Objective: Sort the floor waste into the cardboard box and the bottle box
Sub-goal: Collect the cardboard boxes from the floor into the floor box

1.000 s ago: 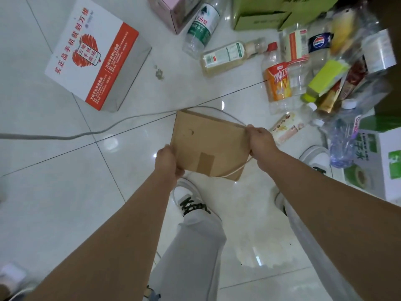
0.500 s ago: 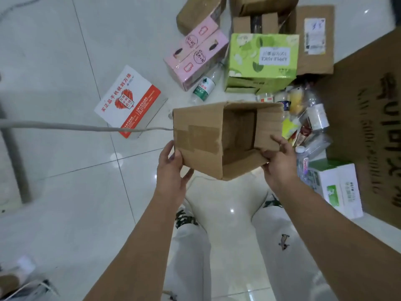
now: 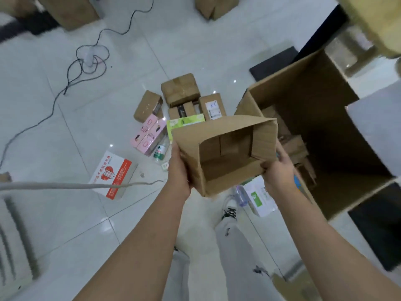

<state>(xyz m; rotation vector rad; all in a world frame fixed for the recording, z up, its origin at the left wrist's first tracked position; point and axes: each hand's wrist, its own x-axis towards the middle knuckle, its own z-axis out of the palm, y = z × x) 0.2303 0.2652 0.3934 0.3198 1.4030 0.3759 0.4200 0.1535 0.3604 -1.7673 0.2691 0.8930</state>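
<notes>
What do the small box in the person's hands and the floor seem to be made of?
The small box looks like brown corrugated cardboard, matte, with faint ribbing on its flap. The floor is probably glazed tile: glossy white, with grout lines and light glints.

Both bare forearms extend forward, well apart at the elbows and closer at the wrists. The left hand (image 3: 179,168) grips the left side of a small open box (image 3: 219,135). The right hand (image 3: 278,170) holds its right corner, fingers mostly hidden.
</notes>
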